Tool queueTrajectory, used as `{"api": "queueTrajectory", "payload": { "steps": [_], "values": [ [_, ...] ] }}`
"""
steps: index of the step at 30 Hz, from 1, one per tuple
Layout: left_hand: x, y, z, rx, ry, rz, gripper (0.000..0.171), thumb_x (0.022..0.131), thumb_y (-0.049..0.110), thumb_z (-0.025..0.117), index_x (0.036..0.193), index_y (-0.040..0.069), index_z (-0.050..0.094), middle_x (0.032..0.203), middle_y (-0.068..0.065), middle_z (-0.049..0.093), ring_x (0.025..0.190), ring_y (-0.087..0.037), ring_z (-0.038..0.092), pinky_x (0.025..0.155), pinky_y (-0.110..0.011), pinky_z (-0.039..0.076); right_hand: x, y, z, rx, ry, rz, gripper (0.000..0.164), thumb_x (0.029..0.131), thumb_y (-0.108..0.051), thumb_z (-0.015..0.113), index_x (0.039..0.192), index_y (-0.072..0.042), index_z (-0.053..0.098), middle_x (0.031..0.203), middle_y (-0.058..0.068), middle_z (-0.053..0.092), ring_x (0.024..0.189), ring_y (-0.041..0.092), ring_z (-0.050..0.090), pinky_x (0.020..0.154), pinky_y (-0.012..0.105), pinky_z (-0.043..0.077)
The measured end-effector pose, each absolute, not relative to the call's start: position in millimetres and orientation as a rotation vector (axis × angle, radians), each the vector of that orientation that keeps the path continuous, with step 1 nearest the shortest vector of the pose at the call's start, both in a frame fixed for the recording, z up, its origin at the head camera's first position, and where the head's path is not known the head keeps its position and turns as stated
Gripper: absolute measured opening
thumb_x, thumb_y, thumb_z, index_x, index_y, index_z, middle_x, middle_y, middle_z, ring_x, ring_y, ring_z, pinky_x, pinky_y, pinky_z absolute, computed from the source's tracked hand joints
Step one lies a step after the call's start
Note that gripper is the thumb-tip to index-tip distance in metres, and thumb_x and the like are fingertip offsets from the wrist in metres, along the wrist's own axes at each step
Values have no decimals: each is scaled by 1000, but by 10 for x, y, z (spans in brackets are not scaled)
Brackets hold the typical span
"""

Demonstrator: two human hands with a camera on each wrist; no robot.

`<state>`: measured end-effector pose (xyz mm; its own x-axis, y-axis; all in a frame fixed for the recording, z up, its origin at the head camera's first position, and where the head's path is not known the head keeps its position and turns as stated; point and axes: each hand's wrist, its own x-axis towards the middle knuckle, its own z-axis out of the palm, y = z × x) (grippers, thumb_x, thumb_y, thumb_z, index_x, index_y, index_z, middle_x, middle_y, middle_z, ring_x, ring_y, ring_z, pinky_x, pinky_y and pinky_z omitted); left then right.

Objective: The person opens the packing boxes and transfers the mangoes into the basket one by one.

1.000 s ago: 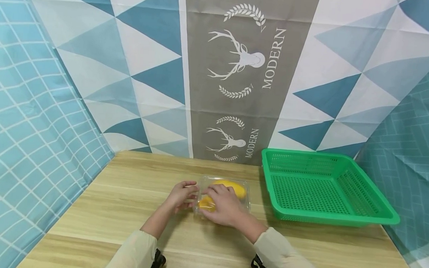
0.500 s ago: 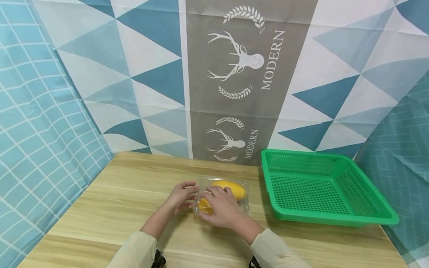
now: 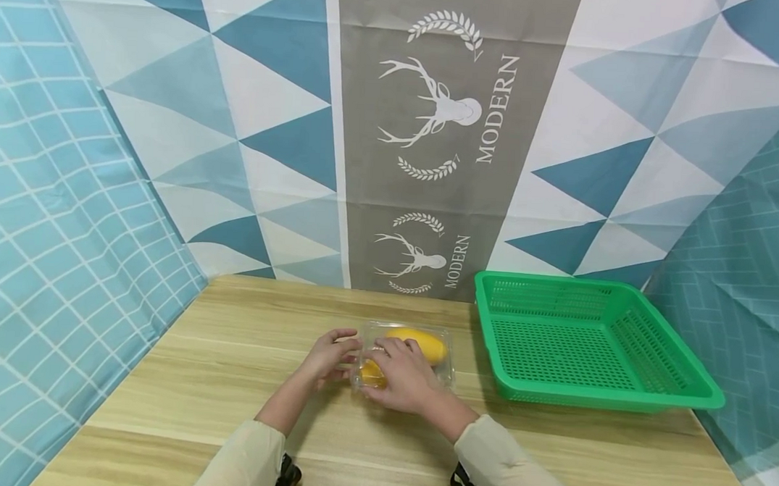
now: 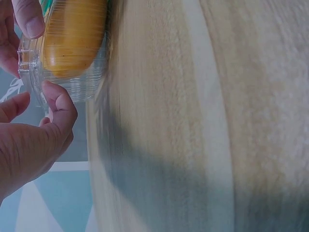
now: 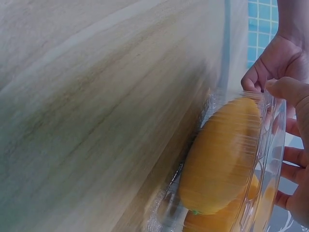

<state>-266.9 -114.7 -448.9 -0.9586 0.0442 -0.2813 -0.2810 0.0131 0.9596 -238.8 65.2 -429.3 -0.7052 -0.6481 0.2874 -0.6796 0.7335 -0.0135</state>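
A clear plastic clamshell box (image 3: pixel 448 372) stands on the wooden table, holding yellow fruits that look like mangoes (image 3: pixel 424 344). Over its left part lies my right hand (image 3: pixel 404 378), fingers bent across the lid and the thumb at the near left corner of the rim. The right wrist view has this thumb (image 5: pixel 282 89) on the rim and one mango (image 5: pixel 222 154) through the box wall. My left hand (image 3: pixel 327 358) is at the box's left end. In the left wrist view its bent fingers (image 4: pixel 60 104) touch the rim, with the thumb apart from them.
To the right stands a green perforated plastic basket (image 3: pixel 564 352), with nothing seen inside. Behind the table (image 3: pixel 241 352) hangs a patterned cloth (image 3: pixel 425 165); tile-print cloths flank both sides.
The right hand has shifted slightly left and toward the person on the lid, baring more of the far mango. The left hand and the box look the same.
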Motion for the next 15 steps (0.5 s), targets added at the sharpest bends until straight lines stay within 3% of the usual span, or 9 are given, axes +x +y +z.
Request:
{"api": "queueTrajectory", "payload": {
  "steps": [15],
  "values": [
    [-2681, -1164, -4513, -227, 2047, 2034, 44, 92, 18, 55, 133, 5, 43, 123, -21, 55, 80, -17, 59, 58, -23, 50, -2372, 630, -4243, 1076, -2627, 30, 49, 82, -52, 59, 121, -22, 60, 122, 0, 59, 114, 18, 52, 90, 40, 41]
  ]
}}
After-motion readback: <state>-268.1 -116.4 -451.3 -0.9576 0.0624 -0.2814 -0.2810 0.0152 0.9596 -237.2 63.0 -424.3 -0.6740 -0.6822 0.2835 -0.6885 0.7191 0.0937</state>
